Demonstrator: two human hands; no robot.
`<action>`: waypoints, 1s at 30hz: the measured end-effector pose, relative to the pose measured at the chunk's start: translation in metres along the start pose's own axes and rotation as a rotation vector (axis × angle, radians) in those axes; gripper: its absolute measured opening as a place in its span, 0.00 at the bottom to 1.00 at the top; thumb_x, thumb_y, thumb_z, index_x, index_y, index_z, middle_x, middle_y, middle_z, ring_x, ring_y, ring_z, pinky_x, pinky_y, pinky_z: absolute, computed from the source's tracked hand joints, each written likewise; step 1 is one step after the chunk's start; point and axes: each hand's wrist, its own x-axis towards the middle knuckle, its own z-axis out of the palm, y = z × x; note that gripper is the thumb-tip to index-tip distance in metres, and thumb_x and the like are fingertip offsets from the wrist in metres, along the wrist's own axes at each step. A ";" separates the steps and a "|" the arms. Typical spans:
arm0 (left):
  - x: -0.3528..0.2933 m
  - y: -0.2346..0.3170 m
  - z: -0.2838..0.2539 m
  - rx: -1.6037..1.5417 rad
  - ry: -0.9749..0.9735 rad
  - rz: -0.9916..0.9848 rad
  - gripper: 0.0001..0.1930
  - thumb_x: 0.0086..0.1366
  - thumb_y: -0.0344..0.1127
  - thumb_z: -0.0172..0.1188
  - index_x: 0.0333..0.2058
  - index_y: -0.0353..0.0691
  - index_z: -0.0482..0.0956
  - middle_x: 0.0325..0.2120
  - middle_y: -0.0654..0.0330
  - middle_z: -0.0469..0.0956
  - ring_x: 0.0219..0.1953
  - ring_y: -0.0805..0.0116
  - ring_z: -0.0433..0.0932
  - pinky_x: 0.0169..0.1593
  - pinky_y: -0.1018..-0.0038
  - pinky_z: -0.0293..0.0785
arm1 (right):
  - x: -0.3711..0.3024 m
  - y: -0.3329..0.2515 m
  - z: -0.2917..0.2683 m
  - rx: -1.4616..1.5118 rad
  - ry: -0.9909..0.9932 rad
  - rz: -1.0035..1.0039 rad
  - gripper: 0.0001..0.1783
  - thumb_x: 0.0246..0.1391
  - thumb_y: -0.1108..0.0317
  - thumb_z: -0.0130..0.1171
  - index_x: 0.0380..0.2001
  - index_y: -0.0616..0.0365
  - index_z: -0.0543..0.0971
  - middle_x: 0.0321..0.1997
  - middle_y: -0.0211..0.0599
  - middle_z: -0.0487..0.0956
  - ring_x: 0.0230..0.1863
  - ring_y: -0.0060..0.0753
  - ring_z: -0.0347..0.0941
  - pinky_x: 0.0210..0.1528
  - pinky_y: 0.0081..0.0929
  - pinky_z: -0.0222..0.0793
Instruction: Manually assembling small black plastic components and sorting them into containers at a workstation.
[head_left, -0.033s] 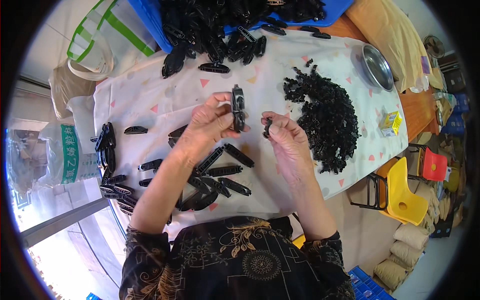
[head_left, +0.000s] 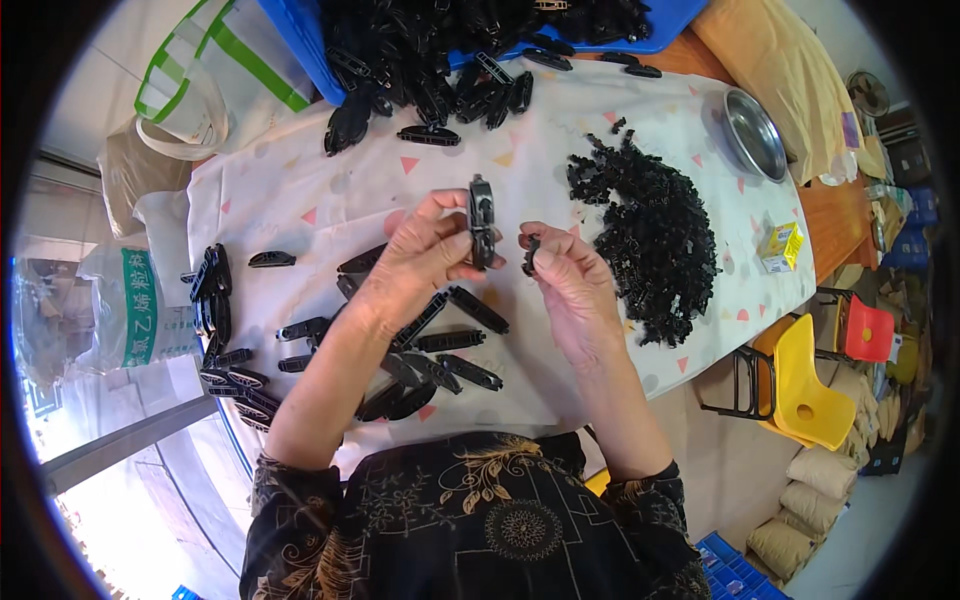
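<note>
Above the middle of the table, my left hand (head_left: 425, 250) pinches a long black plastic part (head_left: 481, 222), held upright. To its right, my right hand (head_left: 572, 272) grips a small black plastic piece (head_left: 531, 256) between thumb and fingers. A short gap separates the two parts. Several long black parts (head_left: 450, 341) lie beneath and around my left forearm. A heap of small black pieces (head_left: 660, 235) spreads beyond my right hand.
A blue bin (head_left: 660, 28) full of black parts stands at the far edge, with some spilled before it. More long parts (head_left: 210, 290) line the left side. A metal bowl (head_left: 757, 136) and a yellow box (head_left: 780, 247) sit at right; a yellow chair (head_left: 810, 390) stands beside the table.
The long part in my left hand has shifted slightly right and down. My right hand has moved a little left, still holding the small piece.
</note>
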 end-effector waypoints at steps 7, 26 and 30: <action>-0.008 -0.013 0.015 -0.033 -0.023 0.012 0.18 0.66 0.29 0.53 0.53 0.46 0.64 0.47 0.58 0.73 0.42 0.73 0.76 0.41 0.79 0.77 | -0.005 0.006 0.013 0.047 -0.023 0.037 0.04 0.52 0.70 0.63 0.27 0.56 0.78 0.45 0.32 0.77 0.43 0.22 0.70 0.52 0.27 0.62; -0.012 -0.018 0.013 0.314 -0.092 -0.120 0.17 0.66 0.28 0.50 0.54 0.36 0.68 0.35 0.61 0.76 0.34 0.77 0.75 0.33 0.80 0.76 | 0.000 -0.052 0.004 -1.349 -0.587 -0.422 0.09 0.45 0.83 0.59 0.31 0.62 0.75 0.34 0.33 0.70 0.29 0.32 0.71 0.28 0.27 0.70; -0.011 -0.016 0.015 0.354 -0.120 -0.141 0.18 0.67 0.29 0.50 0.55 0.35 0.67 0.36 0.63 0.75 0.34 0.77 0.75 0.37 0.80 0.75 | 0.002 -0.054 0.003 -1.327 -0.622 -0.386 0.09 0.45 0.84 0.59 0.31 0.62 0.75 0.34 0.33 0.69 0.28 0.31 0.71 0.25 0.26 0.70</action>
